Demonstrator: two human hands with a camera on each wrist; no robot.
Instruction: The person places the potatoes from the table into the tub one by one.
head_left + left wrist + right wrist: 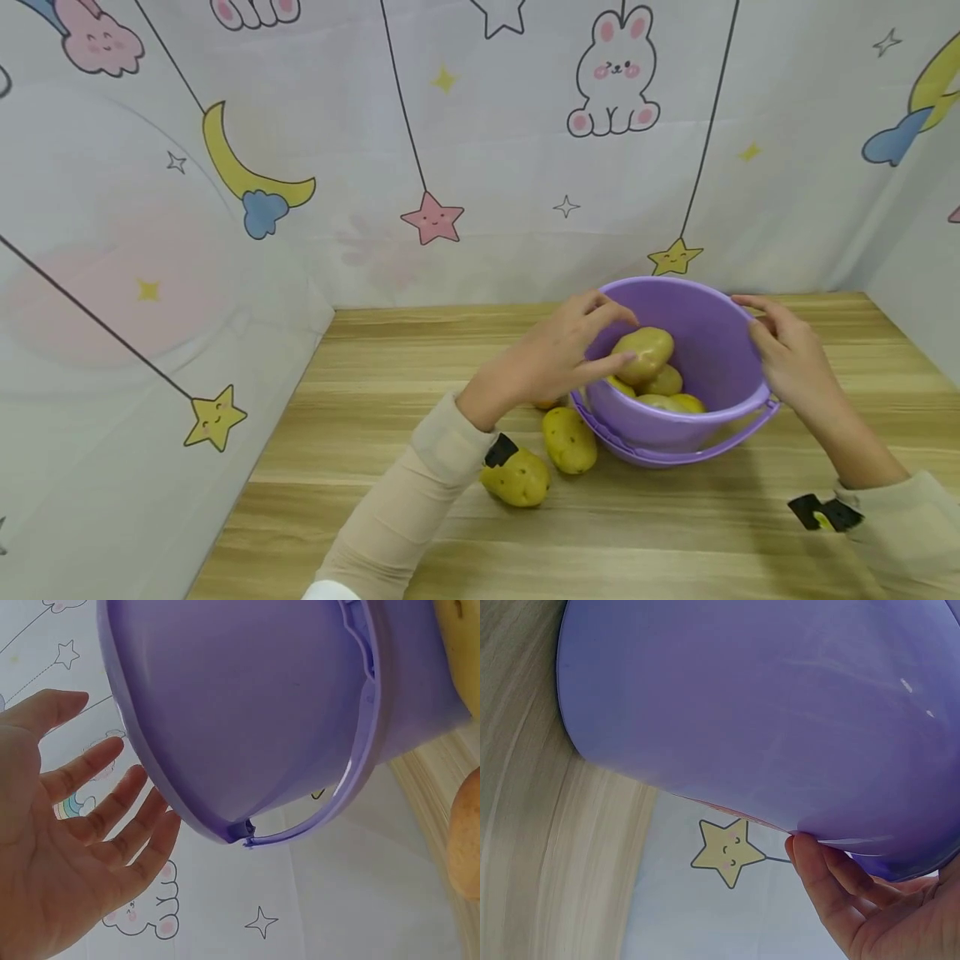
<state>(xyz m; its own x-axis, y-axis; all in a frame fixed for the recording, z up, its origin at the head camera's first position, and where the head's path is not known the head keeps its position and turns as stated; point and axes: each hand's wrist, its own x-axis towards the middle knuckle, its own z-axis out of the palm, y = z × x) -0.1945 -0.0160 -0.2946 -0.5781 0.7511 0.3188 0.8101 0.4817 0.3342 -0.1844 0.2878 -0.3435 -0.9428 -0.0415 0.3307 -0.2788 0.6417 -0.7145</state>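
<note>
A purple bucket (712, 350) stands on the wooden table, its handle lowered along the near side. Several yellow-brown potatoes lie inside; one large potato (647, 353) sits on top, beside my left thumb in the head view. My left hand (558, 346) is at the bucket's left rim, thumb and fingers spread apart. In the left wrist view its palm holds nothing and the fingertips are right at the rim. On the far right side, my right hand (798, 354) grips the bucket's rim, its fingertips (804, 844) against the outer wall.
Two spotted potatoes, one nearer (519, 479) and one closer to the bucket (570, 440), lie on the table (360, 467) left of the bucket. An orange-brown thing (466, 836) is mostly hidden behind my left wrist in the head view. A printed cloth (495, 167) hangs behind.
</note>
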